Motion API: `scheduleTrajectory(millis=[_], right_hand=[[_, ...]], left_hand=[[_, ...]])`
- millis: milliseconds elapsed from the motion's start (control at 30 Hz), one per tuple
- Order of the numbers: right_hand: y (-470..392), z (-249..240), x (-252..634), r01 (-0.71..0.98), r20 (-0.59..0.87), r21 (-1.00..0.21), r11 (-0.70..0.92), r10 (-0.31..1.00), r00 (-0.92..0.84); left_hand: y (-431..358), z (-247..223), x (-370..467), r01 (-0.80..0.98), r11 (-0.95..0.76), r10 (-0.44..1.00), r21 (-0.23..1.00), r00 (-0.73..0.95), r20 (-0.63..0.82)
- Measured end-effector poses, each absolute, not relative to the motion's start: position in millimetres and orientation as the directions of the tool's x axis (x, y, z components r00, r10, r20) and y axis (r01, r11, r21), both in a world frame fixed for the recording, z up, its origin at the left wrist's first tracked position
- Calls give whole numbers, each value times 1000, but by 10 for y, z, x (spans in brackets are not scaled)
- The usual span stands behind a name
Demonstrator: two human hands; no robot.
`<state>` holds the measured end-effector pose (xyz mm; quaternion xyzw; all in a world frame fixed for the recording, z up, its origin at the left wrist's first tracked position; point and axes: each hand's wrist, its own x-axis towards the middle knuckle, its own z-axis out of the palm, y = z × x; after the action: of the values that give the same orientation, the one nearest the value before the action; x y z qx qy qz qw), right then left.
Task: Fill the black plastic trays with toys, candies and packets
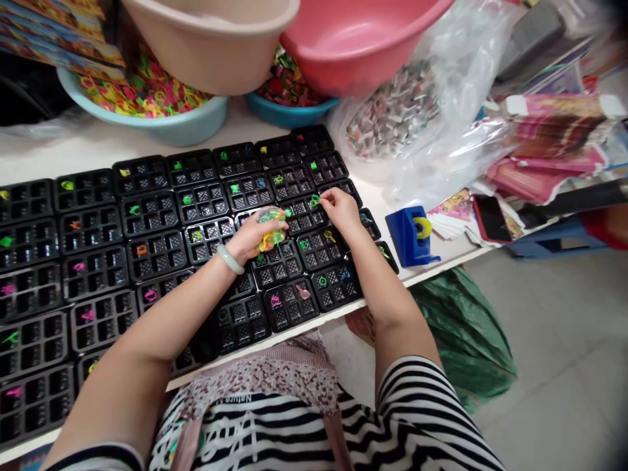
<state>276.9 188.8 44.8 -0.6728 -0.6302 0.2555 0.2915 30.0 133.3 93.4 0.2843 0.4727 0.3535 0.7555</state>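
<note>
Rows of black compartment trays (159, 252) cover the table, with small coloured plastic pieces in some compartments. My left hand (258, 234), a pale bangle at its wrist, is wrapped round a bunch of yellow, green and clear pieces (271, 232) above the middle trays. To its right, my right hand (339, 208) has its fingers pinched at a green piece (314, 201), over a tray's upper right compartment. Whether that piece rests in the tray or hangs from the fingertips is hard to tell.
Behind the trays are a light blue basin (189, 125) of coloured pieces, a beige tub (216, 49), a pink tub (363, 46) and a blue bowl (289, 116). A blue tape dispenser (409, 239), a clear bag (441, 144) and a phone (492, 219) lie on the right.
</note>
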Motion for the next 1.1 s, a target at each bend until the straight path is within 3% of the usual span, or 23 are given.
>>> scheduleTrajectory(millis=[133, 267, 400, 500, 633, 733, 867, 1100], right_hand=[[1954, 390, 3037, 637, 60, -768, -68, 982, 177], [2105, 429, 3453, 745, 110, -642, -184, 939, 327], [2220, 492, 3567, 789, 64, -563, -248, 938, 340], [2146, 567, 3319, 780, 116, -611, -137, 959, 259], [1845, 737, 2693, 589, 170, -778, 220, 975, -140], [1669, 854, 2300, 456, 153, -833, 313, 923, -353], [1651, 859, 2131, 444, 135, -848, 289, 928, -347], [1742, 663, 2243, 280, 43, -955, 94, 982, -183]], left_hand=[[1332, 923, 145, -255, 582, 805, 772, 312, -504], [1366, 908, 111, -257, 571, 812, 779, 319, -489], [1372, 922, 198, -244, 580, 803, 777, 332, -495], [1366, 944, 266, -210, 590, 794, 779, 326, -513], [1403, 937, 343, -184, 570, 799, 801, 351, -488], [1448, 900, 390, -204, 542, 816, 815, 360, -453], [1476, 875, 410, -191, 535, 817, 823, 365, -446], [1496, 914, 403, -188, 617, 760, 764, 395, -517]])
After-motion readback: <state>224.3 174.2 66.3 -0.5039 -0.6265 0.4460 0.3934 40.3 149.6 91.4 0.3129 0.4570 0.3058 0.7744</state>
